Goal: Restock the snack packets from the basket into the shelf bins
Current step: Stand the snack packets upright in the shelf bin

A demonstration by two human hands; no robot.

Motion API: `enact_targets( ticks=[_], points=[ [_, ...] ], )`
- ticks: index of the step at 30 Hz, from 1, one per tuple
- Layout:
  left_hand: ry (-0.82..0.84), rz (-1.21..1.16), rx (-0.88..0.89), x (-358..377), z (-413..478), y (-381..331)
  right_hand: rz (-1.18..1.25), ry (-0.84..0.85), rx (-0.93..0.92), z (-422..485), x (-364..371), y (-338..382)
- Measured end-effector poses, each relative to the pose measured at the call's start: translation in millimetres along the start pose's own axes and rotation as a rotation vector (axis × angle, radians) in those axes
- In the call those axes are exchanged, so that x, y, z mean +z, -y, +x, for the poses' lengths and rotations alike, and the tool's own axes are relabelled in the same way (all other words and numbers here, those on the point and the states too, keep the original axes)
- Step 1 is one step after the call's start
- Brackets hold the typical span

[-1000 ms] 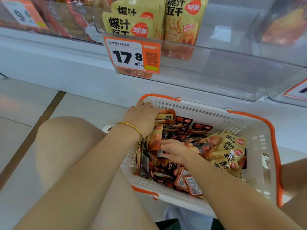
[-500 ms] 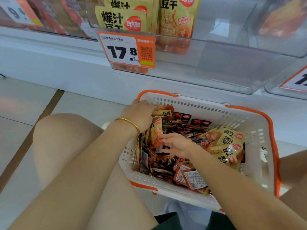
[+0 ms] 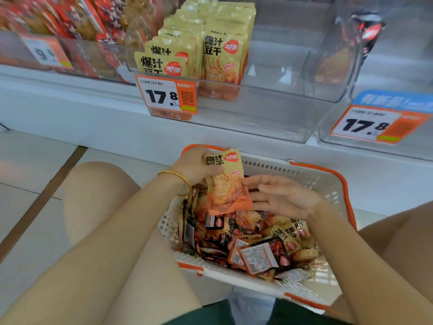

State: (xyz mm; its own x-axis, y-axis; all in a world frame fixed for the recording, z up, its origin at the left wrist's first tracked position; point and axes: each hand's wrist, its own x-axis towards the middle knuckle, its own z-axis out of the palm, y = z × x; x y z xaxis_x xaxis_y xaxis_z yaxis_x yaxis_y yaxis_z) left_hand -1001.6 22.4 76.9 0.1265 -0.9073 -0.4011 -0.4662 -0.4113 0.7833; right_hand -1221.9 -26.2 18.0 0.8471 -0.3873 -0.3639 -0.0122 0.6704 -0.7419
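Note:
A white basket [image 3: 311, 174] with orange trim sits on the floor between my knees, holding several dark red and yellow snack packets [image 3: 257, 249]. My left hand [image 3: 194, 165] grips a yellow packet [image 3: 226, 184] by its upper left edge and holds it upright above the basket's far left corner. Just right of that packet my right hand [image 3: 283, 198] hovers palm up with straight fingers, its fingertips near the packet's edge. Above, a clear shelf bin [image 3: 269, 113] holds matching yellow packets [image 3: 199, 48] on its left side.
A 17.8 price tag [image 3: 167, 96] hangs on the bin's front. A second clear bin with another 17.8 tag [image 3: 372, 124] sits to the right. Red packets [image 3: 77, 22] fill the bin to the left. Bare tiled floor [image 3: 35, 184] lies left of my knee.
My left hand has lifted a yellow packet out of the basket. My right hand has come out of the packets and turned palm up beside it. The view has tilted up toward the shelf.

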Motion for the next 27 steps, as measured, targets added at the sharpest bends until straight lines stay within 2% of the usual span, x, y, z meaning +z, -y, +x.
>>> enact_targets(
  ticks=[5, 9, 11, 13, 15, 16, 18, 21, 24, 27],
  points=[
    [-0.039, -0.033, 0.168, -7, -25, -25, -0.271, -0.134, -0.037, -15, 43, 37],
    [-0.062, -0.131, 0.289, -23, -45, -56, -0.44, -0.139, -0.143, -29, 83, 71],
    [-0.15, -0.191, 0.35, -34, -53, -72, -0.432, -0.159, -0.209, -37, 102, 96],
    [-0.292, -0.347, 0.422, -45, -55, -85, -0.461, -0.203, -0.27, -39, 116, 125],
    [-0.529, -0.369, 0.506, -57, -49, -93, -0.464, -0.269, -0.351, -33, 124, 153],
    [-0.659, -0.278, 0.557, -63, -43, -94, -0.458, -0.32, -0.404, -26, 127, 166],
    [-0.829, 0.075, 0.641, -75, -29, -91, -0.499, -0.481, -0.516, -8, 131, 189],
    [-0.848, 0.593, 0.658, -83, -6, -84, -0.797, -0.738, -0.589, 31, 120, 209],
    [-0.764, 0.807, 0.552, -81, 5, -82, -1.106, -0.861, -0.398, 75, 94, 211],
    [-0.721, 0.845, 0.483, -78, 12, -77, -1.464, -0.96, -0.161, 98, 78, 205]
  ],
)
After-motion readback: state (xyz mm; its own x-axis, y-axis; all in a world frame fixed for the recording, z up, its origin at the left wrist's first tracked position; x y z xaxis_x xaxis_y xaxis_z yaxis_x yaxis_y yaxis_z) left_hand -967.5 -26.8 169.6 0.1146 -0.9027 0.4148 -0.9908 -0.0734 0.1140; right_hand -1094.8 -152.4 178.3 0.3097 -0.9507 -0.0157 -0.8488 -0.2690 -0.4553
